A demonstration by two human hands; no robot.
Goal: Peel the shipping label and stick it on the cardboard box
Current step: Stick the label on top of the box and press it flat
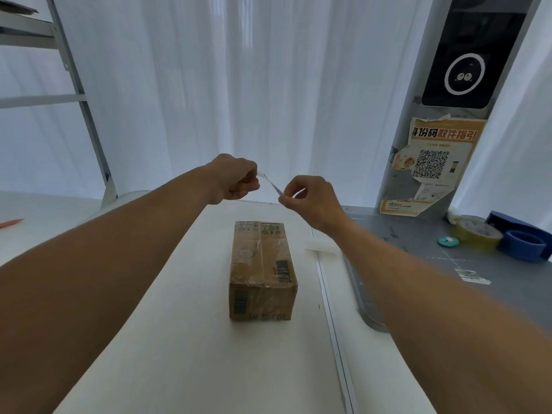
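A small brown cardboard box (262, 270), taped along its top and printed with barcodes, lies lengthwise on the white table (185, 339). Both my arms reach out above and beyond it. My left hand (236, 179) and my right hand (307, 198) hold a small white shipping label (271, 183) stretched between their fingertips, seen nearly edge-on. The left hand pinches its upper left end, the right hand its lower right end. The label hangs in the air past the far end of the box, not touching it.
A white strip of paper (321, 245) lies right of the box. Further right, on a grey mat (433, 264), stand a clear tape roll (478, 233), a blue tape roll (522, 245) and a small teal disc (448, 241). A grey pillar with an orange poster (433, 165) rises behind; metal shelving (74, 85) stands left.
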